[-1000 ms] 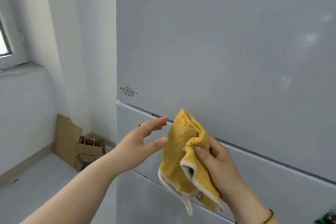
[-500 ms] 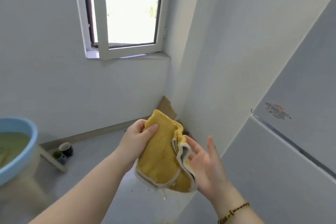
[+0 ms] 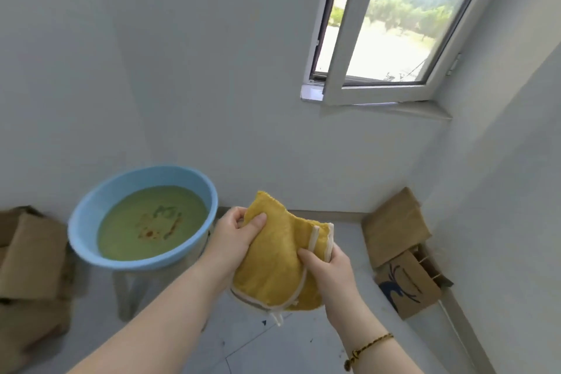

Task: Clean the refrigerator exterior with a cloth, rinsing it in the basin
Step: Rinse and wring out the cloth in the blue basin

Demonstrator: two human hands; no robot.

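The yellow cloth [image 3: 273, 264] hangs at lower centre of the frame, its top edge pinched by the left hand [image 3: 236, 232] and its folded side gripped by the right hand [image 3: 329, 270]. Just left of them, the blue basin [image 3: 88, 222] holds greenish water, with perhaps a printed pattern beneath.

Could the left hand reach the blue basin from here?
Probably yes: the left hand, gripping the yellow cloth, is beside the rim of the blue basin, with nothing between them.
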